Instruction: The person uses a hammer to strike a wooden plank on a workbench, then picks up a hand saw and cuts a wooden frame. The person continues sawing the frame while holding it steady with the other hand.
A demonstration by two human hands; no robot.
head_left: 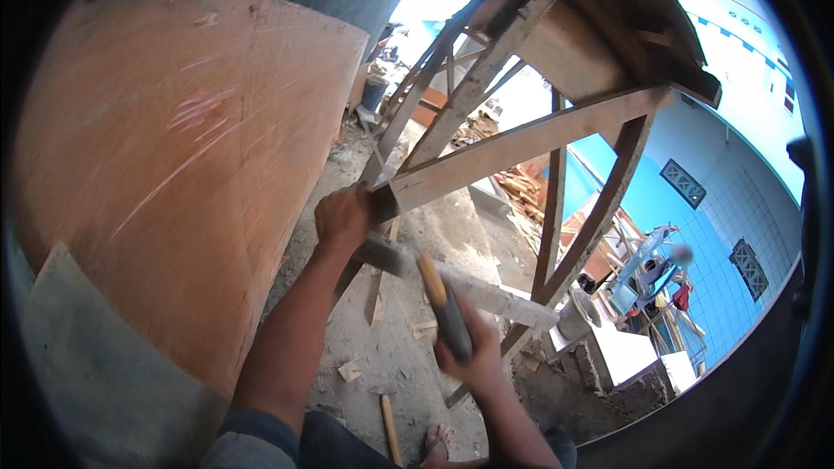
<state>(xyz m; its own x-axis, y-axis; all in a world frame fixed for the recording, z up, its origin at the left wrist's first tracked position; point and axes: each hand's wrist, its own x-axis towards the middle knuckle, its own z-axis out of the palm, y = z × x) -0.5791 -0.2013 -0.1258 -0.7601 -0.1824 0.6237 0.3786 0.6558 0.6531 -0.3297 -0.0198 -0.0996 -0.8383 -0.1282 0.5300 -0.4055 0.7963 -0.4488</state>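
My left hand (343,219) is closed around the near end of a wooden board (521,143), which forms part of a tall wooden frame (495,61) with legs and diagonal braces. In my right hand (473,352) is a tool handle (441,308), yellow wood at one end and dark at the grip. Blur keeps me from making out the tool's head. The handle stands over a pale lower beam (495,295) of the frame; whether they touch I cannot tell. Below, a hammer (389,426) with a wooden handle lies on the floor near my foot.
A large brown plywood sheet (182,148) stands along the left. Wood scraps (350,371) litter the rough floor. Behind the frame are a dark bucket (373,93) and piled wood (526,191). At the right, a person (665,274) is near a blue wall (704,217).
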